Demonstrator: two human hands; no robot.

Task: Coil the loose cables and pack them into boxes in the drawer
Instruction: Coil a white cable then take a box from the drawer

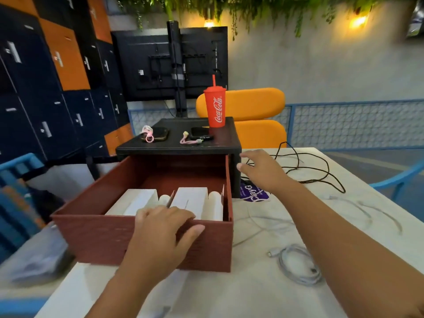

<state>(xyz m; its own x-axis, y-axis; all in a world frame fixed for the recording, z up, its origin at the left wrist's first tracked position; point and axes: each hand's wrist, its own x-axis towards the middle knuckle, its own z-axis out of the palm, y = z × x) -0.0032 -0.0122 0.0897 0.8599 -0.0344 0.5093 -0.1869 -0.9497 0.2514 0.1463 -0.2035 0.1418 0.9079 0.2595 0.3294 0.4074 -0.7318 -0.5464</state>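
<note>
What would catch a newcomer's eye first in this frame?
The open reddish-brown drawer at centre, white boxes inside, with the left hand gripping its front wall. Behind it a red Coca-Cola cup stands on the black cabinet. To the right, the open right hand hovers near a loose black cable on the table.

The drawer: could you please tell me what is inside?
Two white boxes sit in the drawer. The left hand covers part of them; their contents cannot be seen.

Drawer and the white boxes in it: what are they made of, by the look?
By look: drawer probably moulded plastic, matte red-brown; thin walls, fine ribbed texture on the front. The white boxes likely thin cardboard, matte; folded flaps with cut notches.
</note>
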